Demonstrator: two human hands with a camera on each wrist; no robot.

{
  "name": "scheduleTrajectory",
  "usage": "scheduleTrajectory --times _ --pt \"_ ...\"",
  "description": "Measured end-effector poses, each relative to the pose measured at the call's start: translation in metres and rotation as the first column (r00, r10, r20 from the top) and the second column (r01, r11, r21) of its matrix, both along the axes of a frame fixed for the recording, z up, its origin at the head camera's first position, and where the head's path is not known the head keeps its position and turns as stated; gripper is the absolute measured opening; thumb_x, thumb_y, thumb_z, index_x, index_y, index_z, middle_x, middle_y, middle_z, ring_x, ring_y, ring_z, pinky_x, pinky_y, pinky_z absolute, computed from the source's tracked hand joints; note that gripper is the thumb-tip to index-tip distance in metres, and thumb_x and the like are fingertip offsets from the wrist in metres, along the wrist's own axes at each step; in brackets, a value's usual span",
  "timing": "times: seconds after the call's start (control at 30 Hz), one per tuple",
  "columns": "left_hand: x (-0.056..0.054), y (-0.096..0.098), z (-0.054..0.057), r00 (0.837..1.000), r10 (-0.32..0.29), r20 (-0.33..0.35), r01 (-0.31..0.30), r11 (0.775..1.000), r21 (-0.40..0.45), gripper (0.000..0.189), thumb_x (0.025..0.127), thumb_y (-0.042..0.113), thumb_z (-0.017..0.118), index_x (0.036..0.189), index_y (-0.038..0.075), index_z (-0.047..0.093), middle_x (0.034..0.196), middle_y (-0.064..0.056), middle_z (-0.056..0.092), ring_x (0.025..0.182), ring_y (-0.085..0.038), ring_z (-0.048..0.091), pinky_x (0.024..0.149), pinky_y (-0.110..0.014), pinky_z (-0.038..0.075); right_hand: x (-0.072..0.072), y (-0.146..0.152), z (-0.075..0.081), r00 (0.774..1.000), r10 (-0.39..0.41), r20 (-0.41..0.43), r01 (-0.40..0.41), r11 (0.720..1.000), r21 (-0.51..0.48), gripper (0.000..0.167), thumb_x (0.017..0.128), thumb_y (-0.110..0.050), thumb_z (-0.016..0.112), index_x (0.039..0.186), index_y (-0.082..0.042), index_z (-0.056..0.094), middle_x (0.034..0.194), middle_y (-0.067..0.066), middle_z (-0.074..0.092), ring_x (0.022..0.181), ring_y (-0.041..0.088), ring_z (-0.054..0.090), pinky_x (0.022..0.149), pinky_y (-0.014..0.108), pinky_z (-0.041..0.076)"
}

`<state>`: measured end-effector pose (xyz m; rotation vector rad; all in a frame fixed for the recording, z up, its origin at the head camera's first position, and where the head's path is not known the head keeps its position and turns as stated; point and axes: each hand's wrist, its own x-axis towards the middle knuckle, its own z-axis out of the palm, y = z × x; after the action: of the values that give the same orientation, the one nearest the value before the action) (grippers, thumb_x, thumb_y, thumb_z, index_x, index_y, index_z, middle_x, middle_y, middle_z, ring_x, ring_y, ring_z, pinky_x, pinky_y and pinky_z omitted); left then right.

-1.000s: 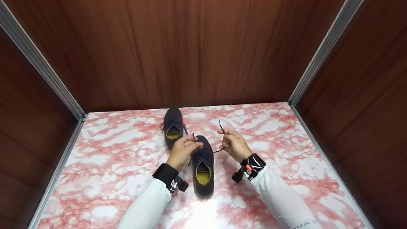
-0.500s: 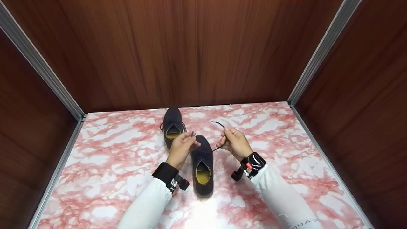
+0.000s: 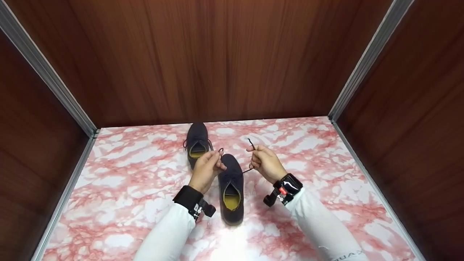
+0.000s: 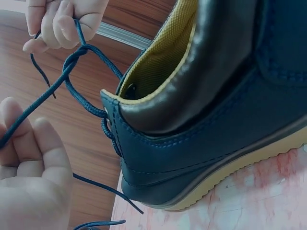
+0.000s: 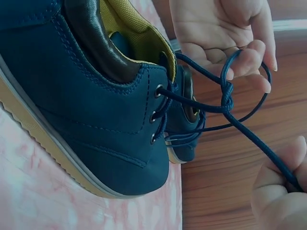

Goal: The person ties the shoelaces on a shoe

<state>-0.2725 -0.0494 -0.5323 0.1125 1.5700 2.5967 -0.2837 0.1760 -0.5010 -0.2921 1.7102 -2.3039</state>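
A dark navy lace-up shoe point(image 3: 232, 195) with a yellow lining stands between the hands, toe pointing away. Its blue shoelace crosses in a twisted knot point(image 5: 227, 96) held out from the eyelets. My left hand point(image 3: 207, 170) is at the shoe's left, holding one lace, which forms a small loop over the fingertips. At the right, my right hand point(image 3: 266, 163) pinches the other lace point(image 3: 251, 143), its free end sticking up past the fingers. In the left wrist view, the lace runs taut from the knot over the left hand's fingers point(image 4: 29, 143).
A matching shoe point(image 3: 197, 141) with loosely hanging laces stands farther back on the left, partly behind the left hand. The surface point(image 3: 127, 203) is pink and white marbled. Dark wood panels point(image 3: 217, 65) with metal corner rails point(image 3: 373, 58) enclose it on three sides.
The left fingers have curled in closer, and a small lace loop now shows above them. The right lace's free end bent leftward, then rose again. The shoes stay put.
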Motion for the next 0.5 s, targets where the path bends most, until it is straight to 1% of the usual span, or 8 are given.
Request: scheduleTrajectory --times 0.07,0.13,0.17,0.23,0.3,0.37,0.47,0.5 --pt "0.0003 -0.0005 0.0007 1.0 -0.006 0.006 0.006 1.0 0.026 0.02 0.111 0.013 0.048 0.117 -0.004 0.056 0.075 0.002 0.051 0.068 -0.012 0.06 0.076 -0.029 0.059 -0.0004 0.0008 0.0003 0.999 0.032 -0.035 -0.031 0.999 0.027 0.027 0.112 -0.01 0.034 0.124 0.006 0.053 0.062 -0.005 0.046 0.06 0.011 0.048 0.073 0.028 0.052" --pt "0.0007 -0.0012 0.0017 1.0 -0.012 0.01 0.012 0.999 0.045 0.02 0.111 0.013 0.046 0.117 -0.003 0.055 0.076 0.002 0.048 0.067 -0.011 0.057 0.075 -0.029 0.059 -0.0012 0.0019 0.0001 0.997 0.054 -0.053 -0.052 0.998 0.046 0.031 0.114 -0.014 0.036 0.125 0.009 0.054 0.064 -0.003 0.058 0.066 0.013 0.061 0.081 0.03 0.059" --pt "0.0007 -0.0016 0.0018 1.0 -0.015 0.012 0.015 0.998 0.054 0.019 0.111 0.014 0.046 0.117 -0.002 0.054 0.076 0.002 0.047 0.066 -0.01 0.054 0.074 -0.029 0.059 -0.0016 0.0024 -0.0001 0.997 0.06 -0.052 -0.057 0.997 0.046 0.033 0.114 -0.016 0.037 0.123 0.009 0.056 0.066 -0.002 0.062 0.07 0.015 0.066 0.084 0.032 0.061" --pt "0.0009 -0.0025 0.0019 1.0 -0.015 0.017 0.015 0.999 0.049 0.019 0.112 0.015 0.045 0.117 -0.001 0.054 0.076 0.003 0.044 0.064 -0.009 0.05 0.072 -0.028 0.058 -0.0023 0.0036 -0.0009 0.998 0.057 -0.038 -0.056 0.998 0.035 0.033 0.114 -0.02 0.039 0.112 0.004 0.061 0.067 -0.001 0.068 0.072 0.016 0.071 0.087 0.036 0.063" --pt "0.0011 -0.0034 0.0018 1.0 -0.011 0.023 0.01 0.999 0.035 0.019 0.112 0.017 0.046 0.116 0.001 0.055 0.076 0.003 0.043 0.062 -0.008 0.045 0.068 -0.026 0.054 -0.0031 0.0047 -0.0019 0.999 0.04 -0.027 -0.04 0.999 0.023 0.033 0.114 -0.022 0.04 0.102 -0.002 0.063 0.065 -0.001 0.067 0.069 0.015 0.071 0.088 0.039 0.064" --pt "0.0012 -0.0042 0.001 1.0 -0.007 0.024 0.006 1.0 0.013 0.017 0.112 0.017 0.046 0.113 0.003 0.057 0.075 0.004 0.042 0.06 -0.007 0.041 0.065 -0.025 0.048 -0.0037 0.0057 -0.003 0.999 0.017 -0.03 -0.016 1.0 0.022 0.034 0.115 -0.022 0.039 0.095 -0.006 0.061 0.059 -0.002 0.061 0.062 0.014 0.066 0.087 0.04 0.064" --pt "0.0016 -0.0058 -0.0008 1.0 -0.001 0.02 0.002 1.0 -0.013 0.015 0.111 0.016 0.047 0.108 0.007 0.059 0.073 0.005 0.041 0.058 -0.007 0.035 0.061 -0.024 0.04 -0.0051 0.0067 -0.0048 0.999 -0.012 -0.035 0.013 0.999 0.034 0.036 0.115 -0.023 0.035 0.092 -0.008 0.058 0.052 -0.005 0.047 0.052 0.012 0.053 0.081 0.038 0.062" --pt "0.0018 -0.0065 -0.0019 1.0 -0.001 0.007 0.001 0.999 -0.033 0.015 0.111 0.015 0.047 0.108 0.006 0.058 0.073 0.005 0.04 0.058 -0.007 0.034 0.061 -0.024 0.039 -0.0056 0.0072 -0.0055 0.999 -0.024 -0.036 0.025 0.999 0.039 0.036 0.116 -0.023 0.034 0.091 -0.008 0.057 0.05 -0.006 0.042 0.049 0.011 0.048 0.077 0.035 0.061"
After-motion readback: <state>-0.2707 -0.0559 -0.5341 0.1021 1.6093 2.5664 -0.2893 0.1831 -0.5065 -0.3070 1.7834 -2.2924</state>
